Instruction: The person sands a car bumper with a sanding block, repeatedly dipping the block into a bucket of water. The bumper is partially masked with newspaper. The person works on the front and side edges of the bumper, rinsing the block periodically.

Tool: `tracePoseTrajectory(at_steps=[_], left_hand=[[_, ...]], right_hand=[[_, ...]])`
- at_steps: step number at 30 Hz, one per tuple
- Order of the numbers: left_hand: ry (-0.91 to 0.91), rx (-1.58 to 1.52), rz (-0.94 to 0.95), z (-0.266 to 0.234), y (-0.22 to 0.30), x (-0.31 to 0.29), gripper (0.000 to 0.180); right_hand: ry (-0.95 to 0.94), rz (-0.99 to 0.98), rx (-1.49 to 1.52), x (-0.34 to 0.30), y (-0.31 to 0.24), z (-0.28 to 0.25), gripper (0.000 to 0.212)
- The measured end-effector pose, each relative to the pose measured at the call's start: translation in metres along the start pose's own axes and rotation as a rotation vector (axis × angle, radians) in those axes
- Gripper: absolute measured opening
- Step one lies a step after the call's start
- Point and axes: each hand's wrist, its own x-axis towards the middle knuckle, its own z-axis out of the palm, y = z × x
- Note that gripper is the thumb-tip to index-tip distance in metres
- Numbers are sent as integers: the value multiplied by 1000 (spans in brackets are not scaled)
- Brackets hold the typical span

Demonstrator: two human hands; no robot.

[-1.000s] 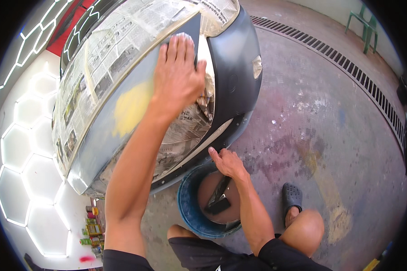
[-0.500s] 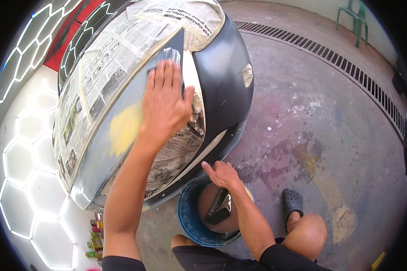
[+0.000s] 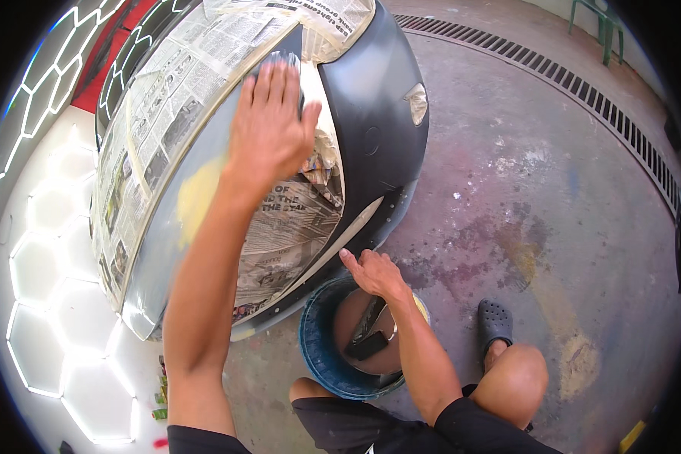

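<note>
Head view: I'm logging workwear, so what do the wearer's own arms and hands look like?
Short black sleeves top both arms; below these, the left hand and right hand are bare, with no gloves, watch or bracelet visible.

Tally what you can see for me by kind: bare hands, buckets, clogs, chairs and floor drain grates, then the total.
Bare hands: 2 (left hand, right hand)
Blue bucket: 1
Dark grey clog: 1
Green chair, partly in frame: 1
Floor drain grate: 1
Total: 6
</note>
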Motion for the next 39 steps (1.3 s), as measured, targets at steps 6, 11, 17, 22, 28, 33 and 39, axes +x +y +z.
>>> tracePoseTrajectory(at_steps=[6, 11, 17, 22, 28, 33, 39], left_hand=[[6, -47, 17, -15, 10, -32, 72], [-30, -17, -28, 6, 14, 6, 74], [-73, -56, -91, 10, 30, 32, 76], [-127, -48, -202, 32, 23, 90, 76], [-27, -34, -131, -2, 35, -15, 77], [-15, 44, -222, 15, 15, 19, 76], [29, -56, -161, 0, 24, -8, 74]], right_hand=[[-23, -38, -21, -5, -4, -5, 97], [-30, -4, -10, 3, -2, -4, 97], [-18, -30, -22, -3, 0, -7, 97], [-63, -41, -18, -4, -7, 1, 97], [41, -22, -1, 4, 9, -2, 96], [-13, -20, 7, -4, -4, 14, 96], [60, -18, 6, 5, 8, -1, 97]])
